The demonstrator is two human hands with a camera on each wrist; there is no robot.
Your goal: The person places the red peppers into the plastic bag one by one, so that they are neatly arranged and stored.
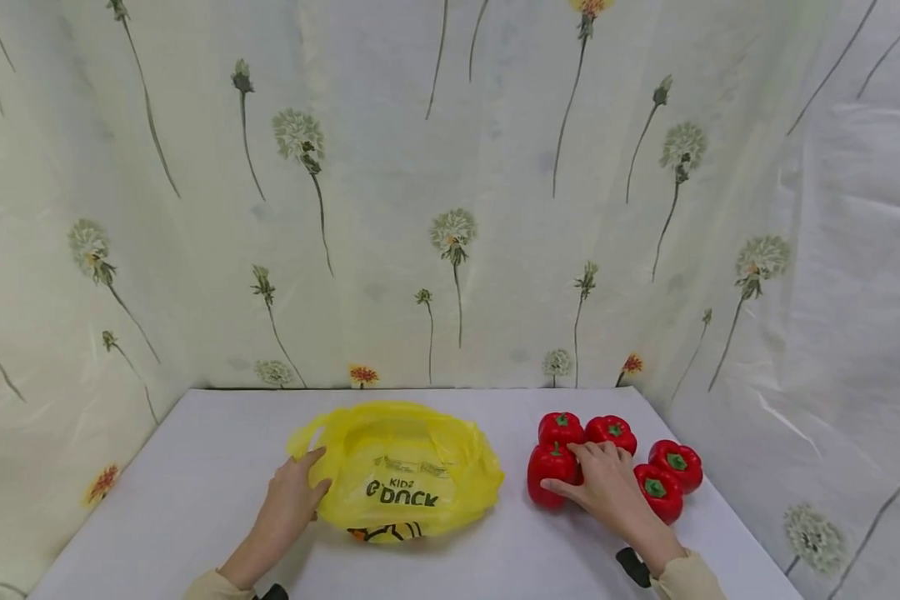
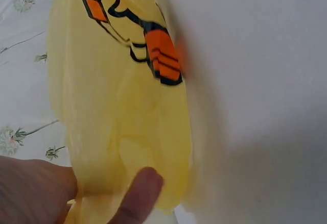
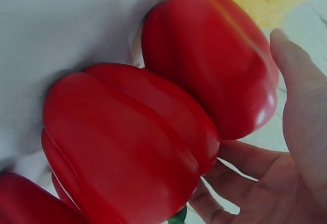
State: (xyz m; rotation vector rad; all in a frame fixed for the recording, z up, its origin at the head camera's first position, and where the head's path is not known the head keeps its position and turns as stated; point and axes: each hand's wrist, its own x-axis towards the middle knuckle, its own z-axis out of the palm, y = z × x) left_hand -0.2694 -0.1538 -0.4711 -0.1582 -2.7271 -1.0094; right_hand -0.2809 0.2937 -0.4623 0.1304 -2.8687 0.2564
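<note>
A yellow plastic bag (image 1: 401, 492) with dark lettering stands on the table at centre-left, its mouth spread. My left hand (image 1: 291, 492) holds its left edge; in the left wrist view the thumb (image 2: 144, 193) lies in front of the yellow film and the other fingers pass behind it. To the right, several red bell peppers with green stems are grouped. My right hand (image 1: 607, 483) is spread around the front-left bell pepper (image 1: 546, 479), thumb on its near side. In the right wrist view this pepper (image 3: 214, 66) sits between thumb and fingers; firm contact cannot be told.
Two bell peppers stand behind the hand, one of them a back bell pepper (image 1: 561, 427). Two more, including a far-right bell pepper (image 1: 677, 465), lie near the right edge of the white table (image 1: 217, 450). A dandelion-print curtain (image 1: 390, 192) encloses the back and sides.
</note>
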